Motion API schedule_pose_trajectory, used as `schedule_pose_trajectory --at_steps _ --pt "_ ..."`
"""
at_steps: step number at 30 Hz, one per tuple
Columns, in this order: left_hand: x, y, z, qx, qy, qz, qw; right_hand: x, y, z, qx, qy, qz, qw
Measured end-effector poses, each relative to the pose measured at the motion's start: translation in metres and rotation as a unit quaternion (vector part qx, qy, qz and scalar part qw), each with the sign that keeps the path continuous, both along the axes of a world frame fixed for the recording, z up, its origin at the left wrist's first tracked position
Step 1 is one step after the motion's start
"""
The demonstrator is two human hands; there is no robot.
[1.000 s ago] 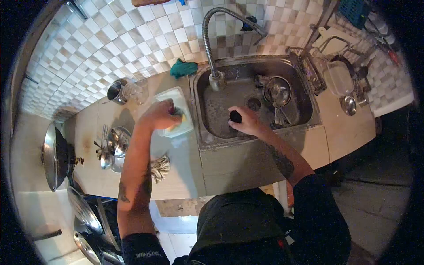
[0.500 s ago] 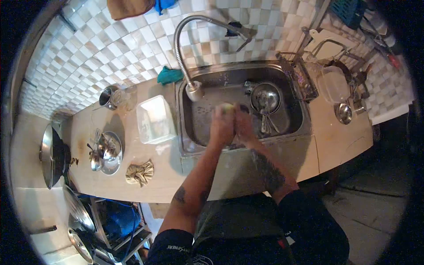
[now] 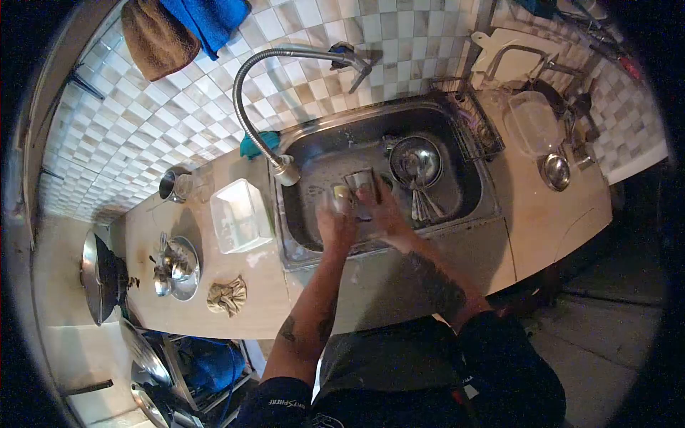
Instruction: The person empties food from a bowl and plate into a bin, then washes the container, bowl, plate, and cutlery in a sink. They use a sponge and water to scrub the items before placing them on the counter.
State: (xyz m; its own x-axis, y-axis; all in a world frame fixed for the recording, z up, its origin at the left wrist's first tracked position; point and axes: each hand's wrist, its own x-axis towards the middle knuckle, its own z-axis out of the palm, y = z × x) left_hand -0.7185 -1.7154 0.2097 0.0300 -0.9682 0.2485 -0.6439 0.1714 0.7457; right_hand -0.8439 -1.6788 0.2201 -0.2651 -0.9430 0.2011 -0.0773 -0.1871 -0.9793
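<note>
Over the sink (image 3: 314, 235), my left hand (image 3: 337, 222) is closed round a small yellowish sponge (image 3: 342, 192), blurred by motion. Just to its right, my right hand (image 3: 385, 214) grips a metal cup (image 3: 361, 180), held tilted. The two hands are close together but apart. A metal bowl (image 3: 416, 161) lies in the right part of the sink, with several spoons and forks (image 3: 426, 205) below it. The flexible faucet (image 3: 287, 171) hangs at the sink's left edge.
Left of the sink are a white plastic container (image 3: 241, 215), a crumpled cloth (image 3: 227, 296), a plate with metal utensils (image 3: 185, 285) and a metal cup (image 3: 171, 185). A wire rack (image 3: 478, 128), a clear container (image 3: 534, 125) and a ladle (image 3: 555, 172) are on the right.
The camera view has shifted. My hands have moved apart, and the cup and the sponge now show more clearly between and in them.
</note>
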Motion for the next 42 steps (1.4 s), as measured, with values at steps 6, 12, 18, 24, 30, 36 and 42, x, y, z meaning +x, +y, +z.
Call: schedule_pose_trajectory --at_steps 6,12,18,24,30,36,42 --pt "0.003 -0.012 0.047 -0.189 -0.001 -0.192 0.963 -0.046 -0.013 -0.025 0.293 -0.34 0.199 0.871" --pt "0.021 -0.023 0.017 -0.162 -0.075 -0.461 0.869 -0.035 -0.012 -0.068 0.329 -0.436 0.162 0.822" --pt "0.01 -0.032 0.017 0.213 0.198 -0.249 0.924 -0.048 -0.051 -0.014 -0.008 0.284 0.109 0.953" --pt "0.036 -0.039 -0.002 -0.172 -0.186 -0.294 0.922 -0.023 -0.066 0.014 0.274 0.048 0.145 0.949" --pt "0.084 -0.005 -0.035 0.157 0.292 -0.21 0.92 -0.018 -0.086 -0.005 -0.294 0.33 0.269 0.856" --pt "0.076 -0.047 -0.025 0.262 0.438 -0.045 0.859 0.0 -0.074 -0.037 -0.06 0.556 0.224 0.798" --pt "0.085 -0.056 -0.019 0.009 0.131 -0.169 0.977 -0.002 -0.056 -0.068 0.094 0.423 0.221 0.874"
